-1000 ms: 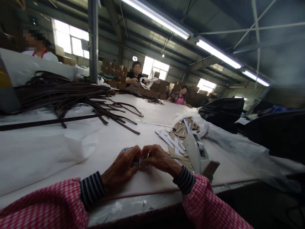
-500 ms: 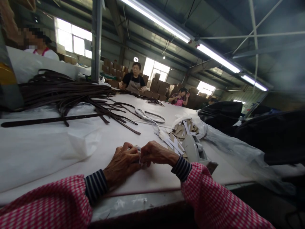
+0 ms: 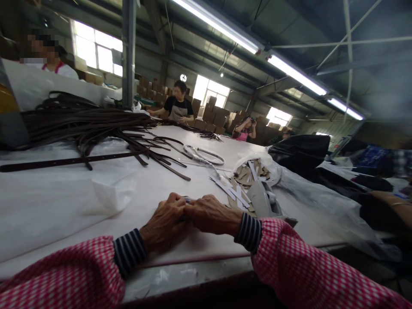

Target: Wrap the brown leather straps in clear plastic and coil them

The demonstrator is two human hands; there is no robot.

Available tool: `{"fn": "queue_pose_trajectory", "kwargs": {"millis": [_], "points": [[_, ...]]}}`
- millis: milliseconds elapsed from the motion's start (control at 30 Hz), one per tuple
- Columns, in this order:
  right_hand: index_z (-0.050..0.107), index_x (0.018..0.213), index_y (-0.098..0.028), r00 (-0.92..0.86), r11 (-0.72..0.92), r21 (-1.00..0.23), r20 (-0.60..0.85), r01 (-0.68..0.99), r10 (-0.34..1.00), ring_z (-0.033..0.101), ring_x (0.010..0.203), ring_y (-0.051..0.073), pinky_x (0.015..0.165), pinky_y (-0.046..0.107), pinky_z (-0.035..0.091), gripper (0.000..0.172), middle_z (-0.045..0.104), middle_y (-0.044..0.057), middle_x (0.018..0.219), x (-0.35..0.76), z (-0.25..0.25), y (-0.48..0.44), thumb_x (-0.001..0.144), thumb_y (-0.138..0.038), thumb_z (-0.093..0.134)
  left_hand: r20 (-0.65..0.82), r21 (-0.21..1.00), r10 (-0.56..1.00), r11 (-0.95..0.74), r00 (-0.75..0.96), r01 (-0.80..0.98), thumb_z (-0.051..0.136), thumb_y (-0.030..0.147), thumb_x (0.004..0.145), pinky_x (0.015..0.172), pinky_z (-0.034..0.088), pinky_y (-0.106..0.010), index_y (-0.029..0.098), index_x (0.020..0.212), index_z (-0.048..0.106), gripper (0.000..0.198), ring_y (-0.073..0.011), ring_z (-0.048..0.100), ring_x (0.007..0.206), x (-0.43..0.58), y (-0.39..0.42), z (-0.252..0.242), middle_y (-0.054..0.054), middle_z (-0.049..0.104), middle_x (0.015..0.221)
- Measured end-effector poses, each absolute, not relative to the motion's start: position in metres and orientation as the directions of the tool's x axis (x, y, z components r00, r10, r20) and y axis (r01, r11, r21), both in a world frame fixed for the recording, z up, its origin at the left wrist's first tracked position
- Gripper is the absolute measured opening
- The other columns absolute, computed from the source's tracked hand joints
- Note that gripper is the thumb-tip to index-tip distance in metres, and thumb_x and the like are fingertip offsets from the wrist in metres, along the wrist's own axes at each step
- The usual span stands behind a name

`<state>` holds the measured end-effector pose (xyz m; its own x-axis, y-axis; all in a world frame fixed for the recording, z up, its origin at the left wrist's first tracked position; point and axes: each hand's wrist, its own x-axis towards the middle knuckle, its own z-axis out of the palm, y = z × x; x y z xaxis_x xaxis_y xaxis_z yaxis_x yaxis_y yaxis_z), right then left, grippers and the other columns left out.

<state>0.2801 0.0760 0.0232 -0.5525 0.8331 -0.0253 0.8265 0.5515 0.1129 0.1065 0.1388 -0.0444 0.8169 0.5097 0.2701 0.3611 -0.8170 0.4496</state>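
My left hand [image 3: 167, 223] and my right hand [image 3: 214, 214] meet near the front of the white-covered table. Both are closed, fingers curled together around a small shiny grey piece [image 3: 187, 199]. Only its top edge shows between the knuckles; my hands hide the rest, so its kind is unclear. Just right of my right hand lie loose white and tan strips [image 3: 237, 195], with a grey tape dispenser [image 3: 259, 199] beside them. Beyond my hands rests a coiled belt [image 3: 210, 156] partly in clear plastic.
Many dark brown belts [image 3: 86, 122] are heaped at the left behind a clear plastic sheet [image 3: 64, 197]. A plastic bag of strips [image 3: 273, 169] stands at the right, near black material [image 3: 298, 150]. Co-workers [image 3: 178, 105] are across the table, by a metal post [image 3: 128, 56].
My right hand has turned over and come closer against my left, covering more of the small piece. The co-worker across the table has reached an arm out to the left.
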Motion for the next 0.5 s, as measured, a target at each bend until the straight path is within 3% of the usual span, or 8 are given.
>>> {"fn": "queue_pose_trajectory", "kwargs": {"millis": [67,133,267,367,500], "points": [[0.061,0.105,-0.014,-0.582,0.559,0.208,0.068,0.802,0.81,0.062,0.068,0.019,0.054,0.031,0.033,0.017,0.071,0.007,0.094,0.28,0.008,0.064,0.093,-0.007,0.052,0.256,0.429,0.521,-0.816,0.814,0.387,0.06,0.037,0.098,0.088,0.043,-0.045,0.023,0.096,0.071,0.018,-0.032,0.048,0.116,0.107,0.137,-0.042,-0.006,0.065,0.11],[0.058,0.107,-0.014,-0.549,0.513,0.222,0.152,0.829,0.822,0.061,0.074,0.02,0.059,0.033,0.039,0.02,0.068,0.008,0.099,0.279,-0.009,0.053,0.093,-0.004,0.049,0.253,0.418,0.538,-0.81,0.804,0.411,0.057,0.037,0.099,0.087,0.043,-0.045,0.021,0.093,0.069,0.022,-0.0322,0.049,0.116,0.109,0.135,-0.04,-0.006,0.065,0.108],[0.058,0.107,-0.015,-0.332,0.342,0.008,0.255,0.94,0.908,0.061,0.087,0.022,0.072,0.032,0.047,0.022,0.065,0.008,0.103,0.273,-0.03,0.03,0.089,-0.004,0.052,0.259,0.423,0.547,-0.805,0.796,0.415,0.055,0.036,0.1,0.09,0.045,-0.044,0.019,0.092,0.069,0.023,-0.0317,0.049,0.117,0.11,0.132,-0.039,-0.007,0.066,0.106],[0.054,0.13,-0.015,-0.228,0.275,-0.169,0.253,0.946,0.94,0.059,0.099,0.022,0.085,0.032,0.051,0.04,0.063,0.008,0.112,0.271,-0.035,0.013,0.091,-0.005,0.055,0.256,0.44,0.528,-0.81,0.81,0.389,0.058,0.034,0.097,0.093,0.045,-0.041,0.018,0.088,0.069,0.021,-0.0305,0.05,0.115,0.108,0.135,-0.038,-0.007,0.066,0.101],[0.048,0.145,-0.022,-0.198,0.264,-0.231,0.273,0.936,0.941,0.053,0.108,0.026,0.098,0.041,0.049,0.045,0.061,0.009,0.119,0.275,-0.039,0.002,0.101,-0.018,0.053,0.262,0.496,0.481,-0.811,0.837,0.311,0.065,0.032,0.091,0.097,0.045,-0.04,0.02,0.096,0.072,0.015,-0.0292,0.05,0.115,0.104,0.138,-0.033,-0.006,0.066,0.105]]}}
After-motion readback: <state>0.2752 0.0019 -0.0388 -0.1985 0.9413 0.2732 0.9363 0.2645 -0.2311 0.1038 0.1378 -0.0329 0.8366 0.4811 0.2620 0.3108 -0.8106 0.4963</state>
